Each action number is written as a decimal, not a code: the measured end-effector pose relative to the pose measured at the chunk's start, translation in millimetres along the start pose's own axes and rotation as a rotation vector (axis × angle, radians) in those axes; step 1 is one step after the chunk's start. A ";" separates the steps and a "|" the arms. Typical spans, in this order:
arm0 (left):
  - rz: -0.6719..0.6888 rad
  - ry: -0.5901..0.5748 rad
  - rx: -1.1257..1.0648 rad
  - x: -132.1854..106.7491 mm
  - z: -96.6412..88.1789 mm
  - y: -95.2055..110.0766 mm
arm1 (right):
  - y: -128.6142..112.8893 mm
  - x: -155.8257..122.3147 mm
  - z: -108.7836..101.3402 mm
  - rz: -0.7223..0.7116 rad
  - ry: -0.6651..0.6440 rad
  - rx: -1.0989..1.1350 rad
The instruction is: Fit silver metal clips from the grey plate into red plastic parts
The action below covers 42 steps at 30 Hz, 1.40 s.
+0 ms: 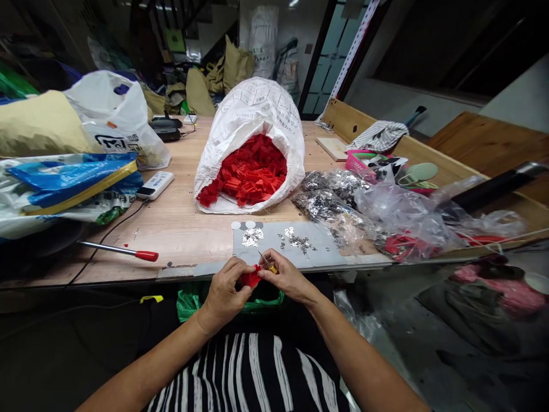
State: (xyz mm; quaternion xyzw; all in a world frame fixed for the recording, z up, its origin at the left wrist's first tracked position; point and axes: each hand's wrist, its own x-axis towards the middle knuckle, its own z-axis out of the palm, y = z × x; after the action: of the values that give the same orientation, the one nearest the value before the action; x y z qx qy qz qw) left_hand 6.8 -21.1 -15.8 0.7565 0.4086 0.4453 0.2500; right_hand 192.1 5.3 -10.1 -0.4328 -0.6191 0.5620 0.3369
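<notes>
Just past right hand (286, 277), metal pieces (303, 244), sack (257, 103)

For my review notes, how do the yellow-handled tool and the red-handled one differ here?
The yellow-handled tool is held in the right hand; the red-handled tool lies on the table. The yellow-handled tool's handle is partly covered by that hand, while the red-handled tool's handle is uncovered. The red-handled tool shows a longer shaft than the yellow-handled tool. Both have a slim shaft.
</notes>
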 end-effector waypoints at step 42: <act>-0.422 0.050 -0.437 2.1 -6.8 -23.4 | -1.5 58.3 -11.2 -0.019 0.175 -0.987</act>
State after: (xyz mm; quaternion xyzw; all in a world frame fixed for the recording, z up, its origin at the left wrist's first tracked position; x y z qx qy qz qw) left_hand -7.8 -6.6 -28.9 0.5721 0.4571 0.4793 0.4838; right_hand 178.7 63.2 -11.0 -0.5807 -0.7844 0.1606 0.1476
